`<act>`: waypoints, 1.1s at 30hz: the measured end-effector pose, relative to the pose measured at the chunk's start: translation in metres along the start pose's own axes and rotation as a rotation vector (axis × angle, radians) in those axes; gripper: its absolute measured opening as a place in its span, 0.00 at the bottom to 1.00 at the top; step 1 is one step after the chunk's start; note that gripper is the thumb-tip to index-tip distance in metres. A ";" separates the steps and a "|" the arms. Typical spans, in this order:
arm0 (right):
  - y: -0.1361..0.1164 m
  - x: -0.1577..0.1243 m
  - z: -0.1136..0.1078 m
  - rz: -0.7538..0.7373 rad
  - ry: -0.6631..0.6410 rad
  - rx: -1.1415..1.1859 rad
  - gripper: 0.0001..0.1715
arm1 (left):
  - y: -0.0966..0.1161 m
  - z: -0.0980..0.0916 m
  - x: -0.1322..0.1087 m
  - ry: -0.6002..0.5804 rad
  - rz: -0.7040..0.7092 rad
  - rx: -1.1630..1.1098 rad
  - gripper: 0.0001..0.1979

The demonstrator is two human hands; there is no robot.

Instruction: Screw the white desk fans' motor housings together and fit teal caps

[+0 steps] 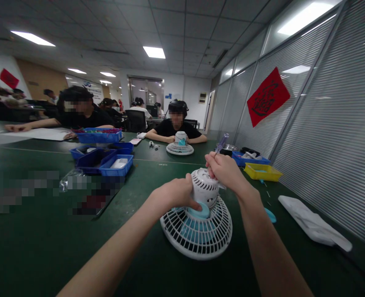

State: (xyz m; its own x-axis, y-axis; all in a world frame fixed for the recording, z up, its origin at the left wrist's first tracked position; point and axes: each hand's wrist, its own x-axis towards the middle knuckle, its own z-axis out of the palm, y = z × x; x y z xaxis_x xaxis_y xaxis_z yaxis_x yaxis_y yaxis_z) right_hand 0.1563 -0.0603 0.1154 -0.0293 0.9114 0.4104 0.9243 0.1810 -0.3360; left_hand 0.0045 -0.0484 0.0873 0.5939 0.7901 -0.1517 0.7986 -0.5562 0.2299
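Observation:
A white fan (204,187) rests face down on the green table, its slatted grille (197,252) below and its round motor housing on top. Light blue blades show through the grille, and a light blue ring circles the base of the housing. My left hand (177,193) grips the housing from the left, thumb by the blue ring. In my right hand (222,168), closed above the housing, is a screwdriver (222,142) with a clear purple handle, tilted up and away. Its tip is hidden behind my fingers.
Blue bins (117,164) stand at the left, and a yellow tray (262,171) sits at the right. Near the right edge lies a long white part (314,222). Across the table a person handles a similar fan (180,148). Another person sits at the far left.

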 end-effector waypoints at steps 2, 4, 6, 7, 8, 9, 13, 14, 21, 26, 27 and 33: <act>-0.001 0.000 -0.001 -0.010 -0.006 -0.014 0.19 | 0.001 0.000 -0.001 -0.002 0.008 -0.002 0.44; -0.002 -0.001 -0.002 -0.019 -0.008 -0.030 0.19 | 0.002 -0.002 -0.003 -0.014 0.016 0.006 0.44; -0.002 -0.001 -0.003 -0.015 -0.008 -0.027 0.19 | 0.004 -0.004 -0.004 -0.032 0.027 0.019 0.44; -0.002 -0.001 -0.003 -0.007 -0.008 -0.016 0.19 | 0.004 -0.004 -0.005 -0.042 0.033 0.025 0.44; -0.001 -0.001 -0.003 0.003 -0.007 0.001 0.19 | 0.005 -0.004 -0.005 -0.051 0.039 0.029 0.44; 0.000 -0.002 -0.003 0.012 -0.007 0.022 0.20 | 0.005 -0.004 -0.005 -0.054 0.042 0.031 0.45; 0.005 -0.001 0.001 -0.022 0.006 0.095 0.19 | 0.002 -0.003 -0.002 -0.059 0.006 -0.007 0.46; 0.006 -0.001 0.003 -0.034 0.016 0.092 0.19 | 0.002 -0.003 -0.001 -0.059 -0.003 -0.020 0.46; 0.012 0.003 0.010 -0.005 0.079 0.164 0.16 | 0.006 -0.004 -0.003 -0.045 -0.022 -0.034 0.45; 0.016 0.004 0.010 -0.041 0.044 0.203 0.16 | 0.007 -0.002 -0.003 -0.027 -0.033 -0.032 0.44; 0.016 0.004 0.010 -0.058 0.028 0.207 0.15 | 0.006 -0.002 -0.002 -0.027 -0.029 -0.036 0.44; 0.015 0.002 0.007 -0.115 0.013 0.218 0.14 | 0.005 -0.003 -0.002 -0.042 -0.026 -0.060 0.44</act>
State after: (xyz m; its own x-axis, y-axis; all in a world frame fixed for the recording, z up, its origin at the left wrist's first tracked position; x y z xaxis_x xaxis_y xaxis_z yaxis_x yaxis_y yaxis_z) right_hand 0.1679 -0.0533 0.1051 -0.1233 0.8758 0.4666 0.8110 0.3599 -0.4612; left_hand 0.0069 -0.0520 0.0914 0.5774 0.7921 -0.1980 0.8074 -0.5179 0.2825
